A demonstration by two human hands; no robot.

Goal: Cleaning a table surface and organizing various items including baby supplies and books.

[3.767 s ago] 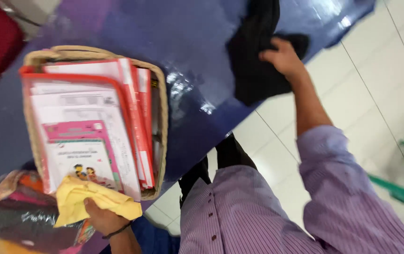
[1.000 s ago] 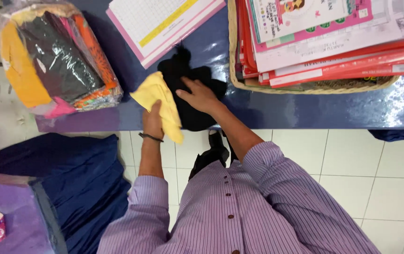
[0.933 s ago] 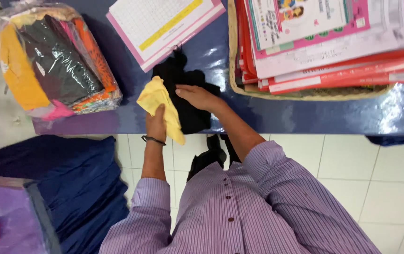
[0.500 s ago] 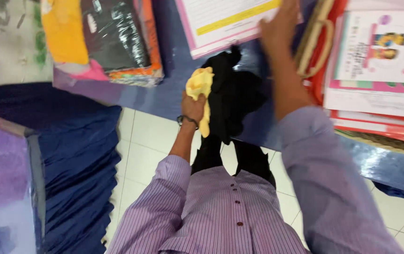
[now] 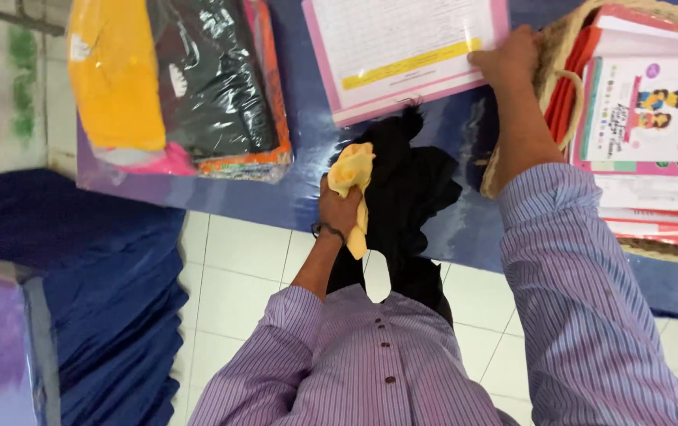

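Observation:
My left hand grips a crumpled yellow cloth at the near edge of the blue table. Right beside it a black cloth lies on the table and hangs over the edge. My right hand reaches further in and rests on the corner of a pink-bordered booklet, next to the rim of a woven basket. The fingers press on the booklet's right edge; I cannot tell if they pinch it.
The basket holds several red and pink books. A clear plastic bag of folded yellow, black and orange fabric lies at the table's left. Dark blue cloth drapes at the left over white floor tiles.
My right hand left the black cloth and reached up to the pink booklet beside the basket. My left hand kept the yellow cloth, staying at the table edge.

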